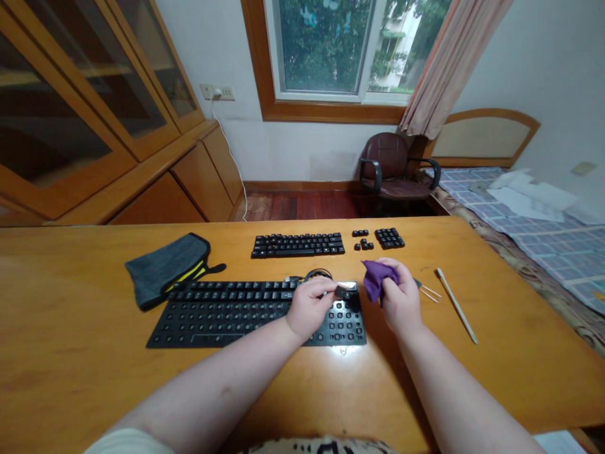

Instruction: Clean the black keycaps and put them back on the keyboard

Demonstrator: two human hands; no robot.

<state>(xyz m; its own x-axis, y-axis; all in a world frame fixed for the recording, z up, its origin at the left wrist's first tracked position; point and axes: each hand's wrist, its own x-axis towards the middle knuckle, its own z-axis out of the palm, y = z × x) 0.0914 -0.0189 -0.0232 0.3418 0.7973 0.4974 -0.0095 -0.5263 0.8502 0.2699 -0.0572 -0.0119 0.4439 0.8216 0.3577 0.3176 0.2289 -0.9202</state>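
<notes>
Left hand (309, 307): your fingers pinch a small black piece (342, 292) over the keyboard's (241, 312) far-right corner; grip its edges lightly.
Right hand (401, 299): you're pinching bunched purple cloth (377, 279); keep it taut.
Keyboard: short of the surface's (302, 391) far edge.

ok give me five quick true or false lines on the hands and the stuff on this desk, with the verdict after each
1. The right hand grips a purple cloth. True.
2. A white stick lies to the right of the right hand. True.
3. The left hand is over the left end of the keyboard. False: the left hand is over its right part, pinching a small black piece.
4. Loose black keycaps are set out in groups beyond the keyboard. True.
5. The purple cloth is spread flat on the desk. False: it is bunched in the right hand.
</notes>
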